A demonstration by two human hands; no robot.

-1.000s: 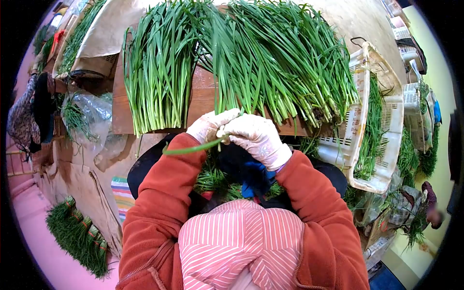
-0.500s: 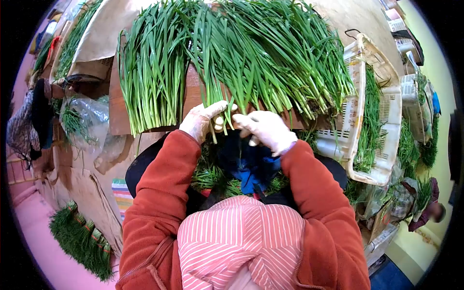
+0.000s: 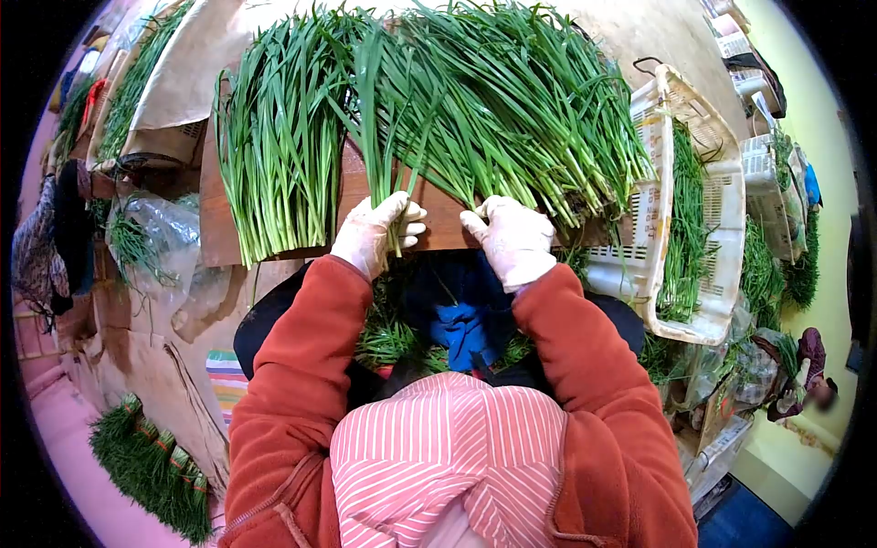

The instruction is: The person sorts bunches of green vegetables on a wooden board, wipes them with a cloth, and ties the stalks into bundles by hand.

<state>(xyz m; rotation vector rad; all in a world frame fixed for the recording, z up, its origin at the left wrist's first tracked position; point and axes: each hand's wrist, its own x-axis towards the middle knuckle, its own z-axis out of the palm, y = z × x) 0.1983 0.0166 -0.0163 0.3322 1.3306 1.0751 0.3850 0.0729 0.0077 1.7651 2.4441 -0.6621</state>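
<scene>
My left hand (image 3: 379, 236), in a whitish glove, is closed around a few garlic chives (image 3: 375, 137) near their pale stem ends. Their long leaves reach up over the board. My right hand (image 3: 512, 239), gloved too, has thumb and forefinger pinched at the stem tips on the lower edge of the right pile of chives (image 3: 539, 119). Left of my hands lies another pile of chives (image 3: 283, 155), stem ends toward me. Both piles rest on a brown wooden board (image 3: 215, 215). My palms are turned away from view.
At the right, a white plastic crate (image 3: 665, 210) holds chives. Tied bundles of chives (image 3: 151, 466) lie on the floor at lower left. A clear plastic bag (image 3: 164, 242) hangs at the left. Blue cloth (image 3: 466, 333) and loose greens are between my knees. Another person's sleeve (image 3: 808, 352) shows far right.
My hands have moved apart, the left slightly left, with a few chives held in it. My right hand has gone from beside the left to the right pile's stem ends.
</scene>
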